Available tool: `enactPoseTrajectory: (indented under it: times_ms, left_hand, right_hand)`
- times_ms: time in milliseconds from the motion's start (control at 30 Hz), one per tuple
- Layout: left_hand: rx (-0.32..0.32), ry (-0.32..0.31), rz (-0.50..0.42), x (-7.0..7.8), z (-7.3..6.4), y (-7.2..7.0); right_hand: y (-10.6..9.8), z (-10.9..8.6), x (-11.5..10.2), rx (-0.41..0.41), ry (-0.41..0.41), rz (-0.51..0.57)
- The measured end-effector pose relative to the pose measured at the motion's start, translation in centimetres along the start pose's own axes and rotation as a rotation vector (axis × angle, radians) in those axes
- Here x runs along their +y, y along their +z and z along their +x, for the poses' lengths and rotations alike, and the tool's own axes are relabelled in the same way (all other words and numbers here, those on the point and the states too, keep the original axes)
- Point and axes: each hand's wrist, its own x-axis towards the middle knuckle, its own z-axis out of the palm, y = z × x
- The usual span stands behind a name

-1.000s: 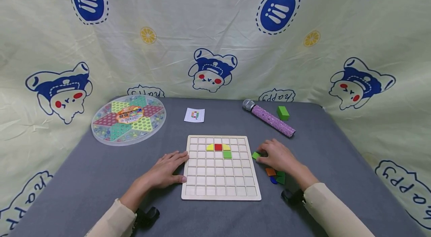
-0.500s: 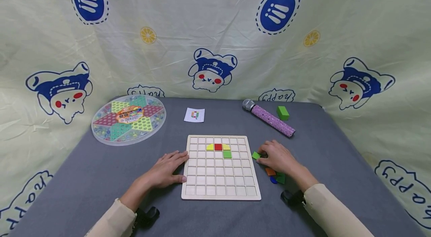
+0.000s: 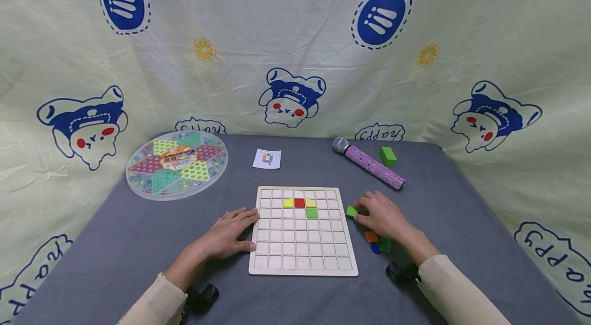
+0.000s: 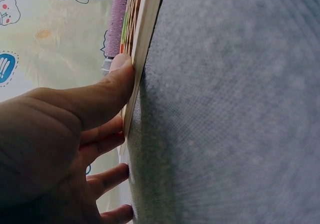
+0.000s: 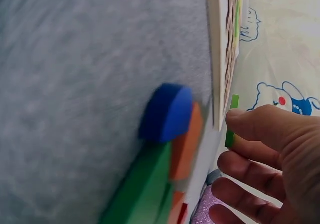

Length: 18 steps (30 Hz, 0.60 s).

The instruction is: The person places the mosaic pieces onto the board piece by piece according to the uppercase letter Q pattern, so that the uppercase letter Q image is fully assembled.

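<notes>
Nearest, by the right wrist, lie a blue round-edged piece, an orange piece and a dark green piece; they look thick enough to pinch by their sides. The left hand, fingers extended, rests against the left edge of the gridded board, probably light, stiff and apt to slide on the cloth unless steadied there. Just beyond the board's right edge, the right hand pinches a green tile between thumb and forefinger, other fingers loosely bent. The tile seems light, rigid, smooth and hardly fragile; opposite edges suit fingertips best.
</notes>
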Motion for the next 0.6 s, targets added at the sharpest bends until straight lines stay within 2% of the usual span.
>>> enactPoseTrajectory:
  times_ms: [233,600]
  left_hand:
    - [0.0,-0.004,-0.001,0.0,0.0,0.0]
    - [0.003,-0.002,-0.001,0.1,-0.1,0.0]
  right_hand:
    - [-0.5,-0.3,-1.5,0.05,-0.066,0.009]
    - [-0.1,0.3,-4.2,0.04,-0.152,0.025]
